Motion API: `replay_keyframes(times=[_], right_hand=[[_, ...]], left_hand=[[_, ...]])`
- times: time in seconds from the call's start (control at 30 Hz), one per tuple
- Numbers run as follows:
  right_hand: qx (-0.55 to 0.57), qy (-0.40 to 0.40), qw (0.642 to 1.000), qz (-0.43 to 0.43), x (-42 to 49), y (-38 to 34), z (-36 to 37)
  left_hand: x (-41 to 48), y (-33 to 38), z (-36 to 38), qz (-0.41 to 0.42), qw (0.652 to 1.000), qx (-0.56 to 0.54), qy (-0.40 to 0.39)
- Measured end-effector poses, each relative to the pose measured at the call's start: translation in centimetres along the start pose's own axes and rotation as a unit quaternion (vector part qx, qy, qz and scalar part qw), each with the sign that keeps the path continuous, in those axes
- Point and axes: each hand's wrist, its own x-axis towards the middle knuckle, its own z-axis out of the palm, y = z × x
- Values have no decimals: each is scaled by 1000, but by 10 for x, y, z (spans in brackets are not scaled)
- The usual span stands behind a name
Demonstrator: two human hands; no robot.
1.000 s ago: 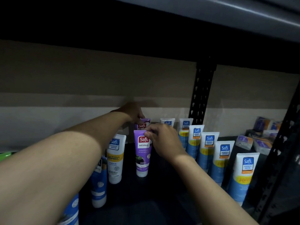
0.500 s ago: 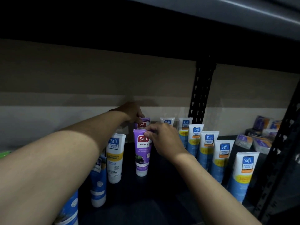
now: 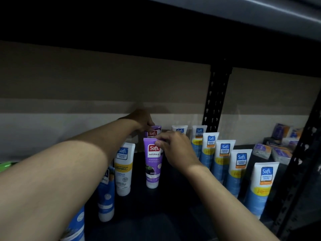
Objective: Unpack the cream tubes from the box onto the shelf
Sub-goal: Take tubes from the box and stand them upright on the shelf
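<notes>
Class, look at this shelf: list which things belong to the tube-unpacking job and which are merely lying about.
Job: front purple tube, pinched by the right hand; rear purple tube, held by the left hand; blue-and-white tubes standing in a row; the shelf.
Lying about: small packets at far right; green object at the left edge.

To my right, small purple-and-orange packets (image 3: 263,151) lie heaped beside a black perforated post (image 3: 216,101); something green (image 3: 7,166) shows at my far left.
</notes>
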Motion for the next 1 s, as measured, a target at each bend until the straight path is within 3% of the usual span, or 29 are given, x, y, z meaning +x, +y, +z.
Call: replay_keyframes(times=[0.27,0.43,0.6,0.8,1.0], right_hand=[[-23,-10,1000,-2,-1,-4,-6],[-59,23,998,-10,-2,-15,-23],[-62,48,997,-17,-2,-46,-34],[-5,75,994,-80,-22,-116,-38],[50,50,988,-137,-41,-203,-35]], left_hand=[[0,-2,-4,-24,1000,15,-9],[-30,-3,-35,-36,998,44,-4],[-100,-19,-81,-57,997,56,-6],[-219,-39,-130,-74,984,148,65],[-328,-64,-161,-93,978,157,103]])
